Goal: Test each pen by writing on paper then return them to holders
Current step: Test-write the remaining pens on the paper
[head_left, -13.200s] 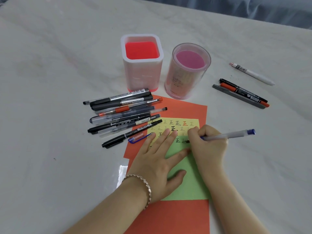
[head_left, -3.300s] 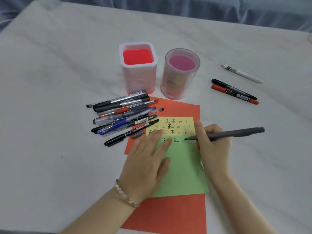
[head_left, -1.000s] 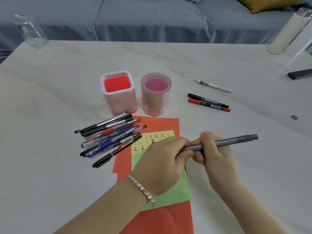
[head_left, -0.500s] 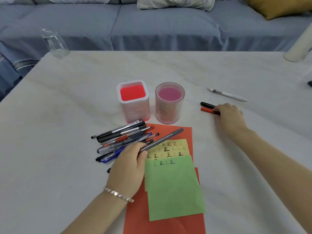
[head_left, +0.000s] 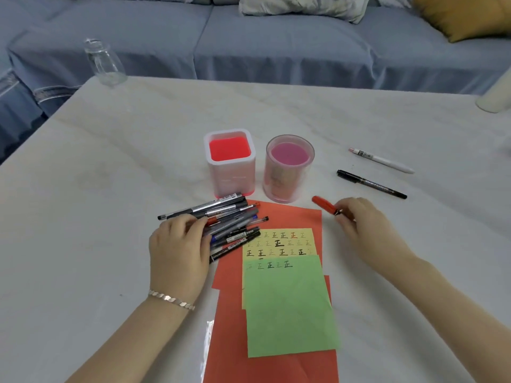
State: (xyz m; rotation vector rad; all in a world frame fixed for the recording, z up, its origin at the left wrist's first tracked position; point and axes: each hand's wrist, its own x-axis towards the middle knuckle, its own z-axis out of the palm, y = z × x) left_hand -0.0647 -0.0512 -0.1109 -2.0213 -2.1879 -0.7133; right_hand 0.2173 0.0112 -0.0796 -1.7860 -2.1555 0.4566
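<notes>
Blue-grey sofa runs across the far side, well beyond both hands. White marble-look table sits under everything.

Btwn the two forearms lie overlapping orange paper sheets. A green sheet is on top, nearer the wrists. A yellow sheet pokes out from under its far edge, about level w/ the knuckles. The yellow sheet carries rows of small 正 marks, and one more row runs along the green sheet's far edge.

L hand: palm down, fingers loosely bent, tips resting on the near-left ends of the pen pile; no single pen plainly gripped. The pile fans out from those fingertips twd the far right, w/ some tips over the orange paper's corner.

R hand: fingers curled round a red marker. Its capped end sticks out far-left of the knuckles; the rest of the barrel is hidden in the fist.

Beyond & btwn the hands two holders stand side by side. The square white holder, red floor showing, is just past the pile. The round pink holder is just far-left of the red marker.

Glass jar stands well beyond the L hand, at the table's far-left corner. Beyond the R hand a black marker lies flat, w/ a white pen further out, the two apart. Silver bracelet on the L wrist.
</notes>
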